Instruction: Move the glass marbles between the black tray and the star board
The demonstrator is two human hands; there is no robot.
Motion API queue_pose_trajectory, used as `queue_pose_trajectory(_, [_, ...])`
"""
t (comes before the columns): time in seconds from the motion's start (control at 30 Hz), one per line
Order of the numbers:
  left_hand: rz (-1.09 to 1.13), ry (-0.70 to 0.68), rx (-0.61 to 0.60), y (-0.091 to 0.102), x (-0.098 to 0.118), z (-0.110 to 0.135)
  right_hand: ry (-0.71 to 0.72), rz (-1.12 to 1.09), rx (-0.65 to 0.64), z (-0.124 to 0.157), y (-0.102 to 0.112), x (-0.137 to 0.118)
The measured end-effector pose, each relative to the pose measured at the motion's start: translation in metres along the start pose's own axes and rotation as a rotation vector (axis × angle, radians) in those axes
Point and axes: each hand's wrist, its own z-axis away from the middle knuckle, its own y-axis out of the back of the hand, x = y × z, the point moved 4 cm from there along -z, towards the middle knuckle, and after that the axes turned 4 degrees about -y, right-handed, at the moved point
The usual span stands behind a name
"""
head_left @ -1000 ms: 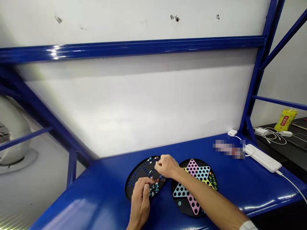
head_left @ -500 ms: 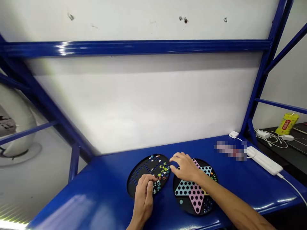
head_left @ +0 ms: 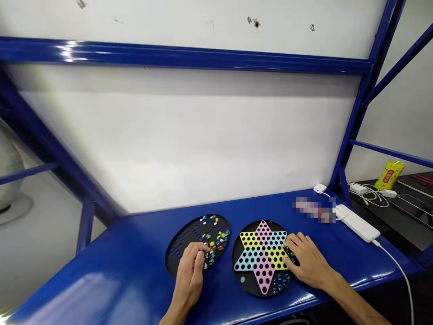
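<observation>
My left hand [head_left: 190,271] rests over the near edge of a round black tray [head_left: 172,266], its fingers curled together by the loose glass marbles [head_left: 221,235]. What those fingers hold, if anything, is hidden. To the right lies a round Chinese checkers board [head_left: 252,279] with a pink, yellow and blue star full of holes. My right hand [head_left: 306,259] reaches over the board's right rim, thumb and fingers apart, at the green marbles [head_left: 290,253]. Dark blue marbles [head_left: 280,280] sit in the board's lower right rim section.
Both boards lie on a blue tabletop [head_left: 135,253] against a white panel [head_left: 189,149]. At the right are a white power strip [head_left: 358,223] with its cable, a blurred-out item [head_left: 313,210], and a yellow packet [head_left: 389,175] on a black surface. Blue metal posts frame the table.
My right hand has moved right, from between the tray and the board to the board's right rim, uncovering the star. My left hand stays at the tray. The view has shifted slightly.
</observation>
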Motion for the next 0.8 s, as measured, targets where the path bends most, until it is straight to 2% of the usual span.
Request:
queue_pose_trajectory(0.47, [0.023, 0.015, -0.030, 0.000, 0.005, 0.001, 0.044, 0.050, 0.058, -0.013, -0.007, 0.007])
queue_pose_trajectory(0.67, [0.026, 0.019, -0.030, 0.000, 0.007, 0.000, -0.016, -0.031, 0.077, -0.018, -0.012, 0.010])
queue_pose_trajectory(0.8, [0.028, 0.022, -0.037, 0.000, 0.006, 0.000, -0.026, 0.012, 0.101, -0.018, -0.012, 0.009])
